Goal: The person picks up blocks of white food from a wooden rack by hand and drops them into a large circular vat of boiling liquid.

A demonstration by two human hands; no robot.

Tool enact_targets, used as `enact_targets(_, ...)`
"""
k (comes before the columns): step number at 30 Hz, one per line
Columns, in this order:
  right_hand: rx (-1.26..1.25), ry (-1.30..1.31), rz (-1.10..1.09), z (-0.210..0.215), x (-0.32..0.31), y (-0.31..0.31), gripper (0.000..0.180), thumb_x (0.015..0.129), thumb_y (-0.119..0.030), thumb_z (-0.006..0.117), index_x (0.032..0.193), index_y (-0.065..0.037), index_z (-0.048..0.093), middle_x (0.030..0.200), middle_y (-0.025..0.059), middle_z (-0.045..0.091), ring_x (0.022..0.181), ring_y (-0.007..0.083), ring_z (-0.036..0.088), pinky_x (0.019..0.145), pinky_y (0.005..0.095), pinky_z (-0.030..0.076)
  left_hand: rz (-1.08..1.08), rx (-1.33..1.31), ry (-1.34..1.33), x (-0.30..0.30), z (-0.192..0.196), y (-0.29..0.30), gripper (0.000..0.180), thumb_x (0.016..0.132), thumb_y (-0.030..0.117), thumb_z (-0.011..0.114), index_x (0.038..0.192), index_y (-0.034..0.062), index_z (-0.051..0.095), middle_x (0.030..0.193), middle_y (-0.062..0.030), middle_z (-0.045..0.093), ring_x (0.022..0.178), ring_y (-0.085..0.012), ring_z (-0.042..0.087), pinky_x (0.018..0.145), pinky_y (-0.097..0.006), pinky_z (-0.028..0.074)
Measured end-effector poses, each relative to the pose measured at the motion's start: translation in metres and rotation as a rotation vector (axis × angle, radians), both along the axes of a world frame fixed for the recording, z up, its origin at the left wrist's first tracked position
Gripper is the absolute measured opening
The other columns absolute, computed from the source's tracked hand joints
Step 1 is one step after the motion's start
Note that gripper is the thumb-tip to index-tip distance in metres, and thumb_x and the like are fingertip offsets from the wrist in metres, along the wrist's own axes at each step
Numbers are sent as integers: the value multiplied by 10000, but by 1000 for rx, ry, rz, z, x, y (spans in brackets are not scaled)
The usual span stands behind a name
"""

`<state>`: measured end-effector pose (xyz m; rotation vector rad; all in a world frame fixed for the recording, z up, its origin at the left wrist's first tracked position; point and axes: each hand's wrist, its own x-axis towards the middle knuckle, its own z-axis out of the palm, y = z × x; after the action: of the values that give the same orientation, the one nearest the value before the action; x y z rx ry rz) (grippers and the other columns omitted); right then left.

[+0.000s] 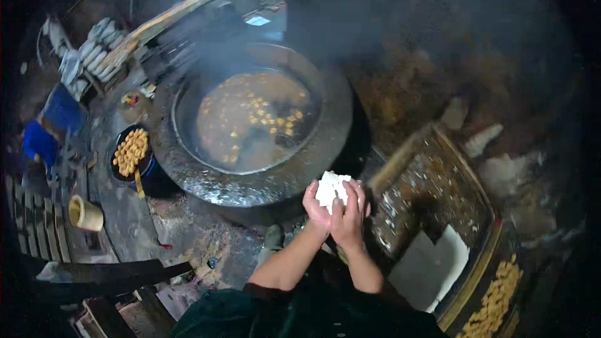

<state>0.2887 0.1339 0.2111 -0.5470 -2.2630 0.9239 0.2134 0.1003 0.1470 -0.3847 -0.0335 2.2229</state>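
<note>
Just below the centre of the frame, both hands are together, clamped on a white, soft-looking rectangular block [332, 188]: the left hand [315, 208] cups it from the left and beneath, and the right hand [350, 213] closes over its right side with the fingers curled on top. The block sits just past the near rim of a large, round, blackened metal wok [213, 178] that fills the middle of the frame, smoke rising from it toward the top. Inside the wok lies a pool of brownish oil [225, 131] in which small golden fried cubes [275, 119] float, mostly toward the right of the pool. Left of the wok, a dark round pan [118, 150] holds a heap of golden fried pieces [130, 151]. Further toward the lower left stands a small pale cylindrical cup [84, 213]. At the right of the frame, a rusty, worn rectangular tray [438, 181] slants down toward the lower right, with a flat white slab [429, 269] lying on its lower part. In the lower right corner another pile of golden fried cubes [494, 303] shows. In the upper left, a long pale wooden plank [188, 6] slants across a cluttered dark area.
</note>
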Motion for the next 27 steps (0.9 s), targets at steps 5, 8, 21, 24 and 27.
enact_targets(5, 63, -506, 151, -42, -120, -49, 584, 891, -347, 504, 1384, -52, 398, 1482, 200, 316, 1408, 378, 219, 1071, 629, 77, 127, -165, 48, -127, -33, -71, 473, 892, 408, 432, 1131, 34, 596, 1060, -168, 654, 978, -358, 606, 923, -478, 469)
enact_targets(8, 163, -574, 274, -74, -179, -75, 620, 920, -409, 459, 1417, -55, 349, 1510, 210, 264, 1417, 405, 176, 1058, 659, 102, 108, -165, 58, -202, -102, -109, 501, 876, 447, 450, 1115, 36, 610, 1064, -175, 656, 961, -366, 613, 908, -478, 480)
enact_targets(21, -337, -85, 79, -77, -73, -55, 501, 911, -287, 569, 1325, -28, 457, 1371, 216, 428, 1267, 339, 419, 1055, 444, 320, -554, -1453, 1268, -321, -251, -81, 554, 888, 485, 534, 1267, 81, 544, 1181, -211, 603, 1094, -354, 578, 930, -440, 457)
enact_targets(24, -246, -150, -160, -30, 11, -22, 422, 908, -240, 580, 1264, -24, 509, 1282, 200, 504, 1197, 320, 486, 1002, 442, 379, -468, -1559, 1592, -276, -215, -51, 632, 886, 517, 537, 1354, 95, 489, 1311, -257, 518, 1235, -391, 489, 1012, -451, 394)
enact_targets(27, -112, -227, -353, -28, 92, 43, 345, 906, -192, 590, 1203, -19, 561, 1192, 185, 580, 1127, 302, 552, 950, 441, 439, -274, -1522, 1650, -210, -141, -47, 615, 881, 436, 589, 1332, 30, 493, 1307, -247, 523, 1230, -399, 485, 1031, -440, 375)
